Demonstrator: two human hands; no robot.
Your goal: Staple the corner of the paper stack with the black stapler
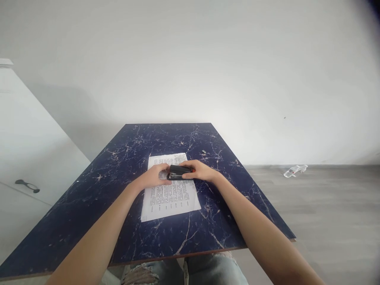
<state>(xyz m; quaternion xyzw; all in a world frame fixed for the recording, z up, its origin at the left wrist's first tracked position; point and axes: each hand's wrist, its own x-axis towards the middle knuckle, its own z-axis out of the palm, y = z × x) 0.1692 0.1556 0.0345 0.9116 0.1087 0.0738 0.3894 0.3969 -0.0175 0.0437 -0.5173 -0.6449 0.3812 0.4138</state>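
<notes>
A black stapler [178, 170] lies sideways over the upper part of some printed paper sheets [169, 204]. My right hand [200, 170] grips the stapler's right end, thumb along its near side and fingers over the top. At the left end, my left hand [152, 176] curves its thumb and fingers about the stapler's tip, appearing to touch it on both sides. Bits of orange show by my right fingers. Part of the print is hidden beneath the hands and the stapler.
The sheets rest on a dark blue marbled table [118, 221]. A small object [203, 152] lies beyond my right hand. To the left stands a white cabinet [29, 138] with a black handle [27, 186]. A clear plastic item [295, 171] is on the floor at right.
</notes>
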